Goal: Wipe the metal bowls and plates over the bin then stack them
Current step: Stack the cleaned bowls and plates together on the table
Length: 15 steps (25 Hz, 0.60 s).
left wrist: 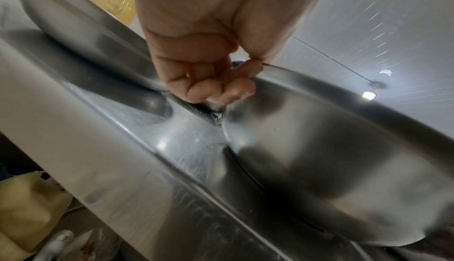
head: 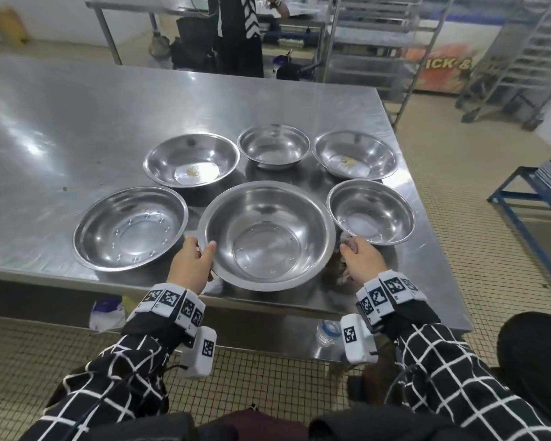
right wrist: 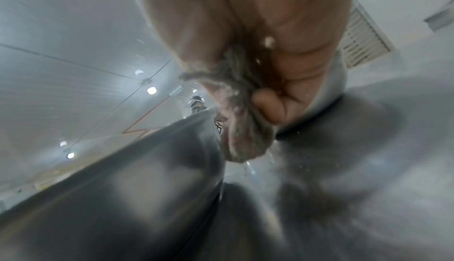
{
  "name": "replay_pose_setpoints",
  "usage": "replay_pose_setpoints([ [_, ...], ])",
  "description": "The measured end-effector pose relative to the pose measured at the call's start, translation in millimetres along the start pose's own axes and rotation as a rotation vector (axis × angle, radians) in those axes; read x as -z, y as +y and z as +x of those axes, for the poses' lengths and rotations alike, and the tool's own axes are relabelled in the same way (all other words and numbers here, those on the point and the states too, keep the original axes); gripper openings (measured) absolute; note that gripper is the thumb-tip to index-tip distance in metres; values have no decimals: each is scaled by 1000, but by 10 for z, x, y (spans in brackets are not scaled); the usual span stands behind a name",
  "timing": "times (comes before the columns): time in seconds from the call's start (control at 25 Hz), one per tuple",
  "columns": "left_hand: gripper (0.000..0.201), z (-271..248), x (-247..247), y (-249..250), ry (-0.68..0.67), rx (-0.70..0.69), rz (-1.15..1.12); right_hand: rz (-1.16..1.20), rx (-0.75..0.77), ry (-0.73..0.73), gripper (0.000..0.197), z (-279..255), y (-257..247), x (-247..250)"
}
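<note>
Several metal bowls stand on the steel table (head: pixel 77 122). The largest bowl (head: pixel 268 233) sits at the front middle; my left hand (head: pixel 193 262) grips its left rim, thumb inside and fingers underneath (left wrist: pixel 216 88). The bowl's outer wall (left wrist: pixel 319 158) fills the left wrist view. My right hand (head: pixel 360 261) holds a crumpled grey-brown cloth (right wrist: pixel 243 129) just right of that bowl, beside a small bowl (head: pixel 371 211). A wide shallow bowl (head: pixel 131 227) lies at the front left. Two back bowls (head: pixel 191 160) (head: pixel 355 155) hold yellowish crumbs; the back middle bowl (head: pixel 273 147) looks clean.
A dark bin (head: pixel 535 361) shows at the lower right, beside the table's corner. Bags (head: pixel 107 311) and a plastic bottle (head: pixel 326 332) lie under the table. A person (head: pixel 239 33) stands beyond the far edge, with metal racks (head: pixel 379 36) to the right.
</note>
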<state>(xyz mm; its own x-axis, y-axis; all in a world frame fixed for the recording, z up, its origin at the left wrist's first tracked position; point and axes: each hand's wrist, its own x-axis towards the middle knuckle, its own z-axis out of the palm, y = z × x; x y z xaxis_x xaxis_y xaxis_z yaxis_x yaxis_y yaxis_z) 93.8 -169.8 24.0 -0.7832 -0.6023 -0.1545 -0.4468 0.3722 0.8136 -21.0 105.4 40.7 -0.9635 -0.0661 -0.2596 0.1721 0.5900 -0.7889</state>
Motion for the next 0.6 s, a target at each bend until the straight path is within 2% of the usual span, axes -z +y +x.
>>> replay_pose_setpoints([
  [0.08, 28, -3, -14, 23, 3, -16, 28, -104, 37, 33, 30, 3, -40, 59],
  [0.16, 26, -5, -24, 35, 3, -21, 38, -46, 81, 56, 37, -30, -77, 45],
  [0.32, 26, 32, -41, 20, 4, -33, 57, 79, 176, 65, 36, -164, -92, -174],
  [0.48, 26, 107, -67, 13, -4, -40, 65, 54, 155, 95, 50, -132, -22, -366],
  [0.6, 29, 164, -66, 46, -20, -70, 135, 25, 155, 169, 50, -43, -27, -387],
])
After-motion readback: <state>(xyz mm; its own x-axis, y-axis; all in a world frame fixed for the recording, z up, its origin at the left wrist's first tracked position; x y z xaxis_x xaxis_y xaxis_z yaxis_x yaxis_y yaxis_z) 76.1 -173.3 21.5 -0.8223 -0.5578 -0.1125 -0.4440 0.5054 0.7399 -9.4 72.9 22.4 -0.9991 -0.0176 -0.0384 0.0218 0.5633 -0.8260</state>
